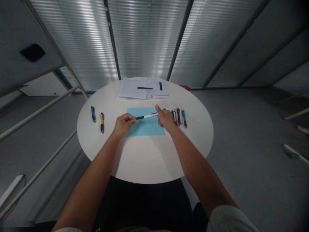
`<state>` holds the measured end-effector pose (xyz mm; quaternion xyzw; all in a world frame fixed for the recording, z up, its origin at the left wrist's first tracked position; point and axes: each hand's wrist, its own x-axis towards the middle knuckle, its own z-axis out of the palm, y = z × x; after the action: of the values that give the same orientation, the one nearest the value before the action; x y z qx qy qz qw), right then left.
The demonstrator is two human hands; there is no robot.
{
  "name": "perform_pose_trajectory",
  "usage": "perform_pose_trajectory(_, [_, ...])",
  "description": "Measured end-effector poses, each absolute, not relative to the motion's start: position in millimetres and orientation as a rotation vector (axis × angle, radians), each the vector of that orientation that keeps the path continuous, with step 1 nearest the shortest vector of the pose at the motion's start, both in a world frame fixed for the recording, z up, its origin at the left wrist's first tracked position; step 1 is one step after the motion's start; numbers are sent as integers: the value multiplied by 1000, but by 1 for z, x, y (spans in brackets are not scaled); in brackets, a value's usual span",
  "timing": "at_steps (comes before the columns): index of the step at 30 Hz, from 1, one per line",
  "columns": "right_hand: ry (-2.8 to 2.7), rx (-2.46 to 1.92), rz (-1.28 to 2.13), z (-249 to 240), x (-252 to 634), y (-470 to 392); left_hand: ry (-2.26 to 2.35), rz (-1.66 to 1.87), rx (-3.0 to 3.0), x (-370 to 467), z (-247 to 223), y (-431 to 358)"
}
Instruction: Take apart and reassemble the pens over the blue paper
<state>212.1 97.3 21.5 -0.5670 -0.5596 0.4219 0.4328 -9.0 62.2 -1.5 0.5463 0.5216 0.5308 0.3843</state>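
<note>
A white pen with a dark grip (pixel 147 116) is held level between my two hands, above a light blue sheet of paper (pixel 145 130). My left hand (pixel 123 125) pinches its dark tip end. At the clip end, my right hand (pixel 165 118) is closed on the pen with the thumb pointing up and away. Close to the right hand lies a group of several pens, among them a green pen (pixel 184 119) and a white one (pixel 180 116). On the left side of the table are a blue pen (pixel 93 114) and a yellow pen (pixel 102 123), apart from each other.
The round white table (pixel 147 164) stands in front of me. Stacked papers (pixel 132 88) with a black pen (pixel 145 88) on top lie at its far edge. A metal rail (pixel 38 109) runs along the left, and a ribbed translucent wall (pixel 147 38) rises behind.
</note>
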Motion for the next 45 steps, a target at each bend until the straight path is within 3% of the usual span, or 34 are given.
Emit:
perform_pose_trajectory(5, [-1396, -1169, 1137, 21, 212, 95, 1346, 1312, 1381, -6, 0, 62])
perform_pose_trajectory(11, [-1178, -1192, 1058, 25, 202, 95, 1377, 1286, 1550, -4, -2, 62])
perform_pose_trajectory(16, [-533, -723, 1541, 39, 178, 95, 1464, 1193, 1850, -1, -4, 63])
perform_pose_trajectory(19, [-451, -640, 1694, 51, 164, 95, 1564, 1083, 2008, -1, -1, 60])
perform_pose_trajectory(27, [-786, -797, 1443, 84, 150, 138, 2022, 598, 2120, -16, 5, 49])
perform_pose_trajectory(35, [-973, -804, 1273, 67, 119, 161, 1990, 612, 2092, -18, 4, 52])
perform_pose_trajectory(45, [-1122, -840, 1317, 33, 93, 171, 2005, 608, 2082, -19, 1, 55])
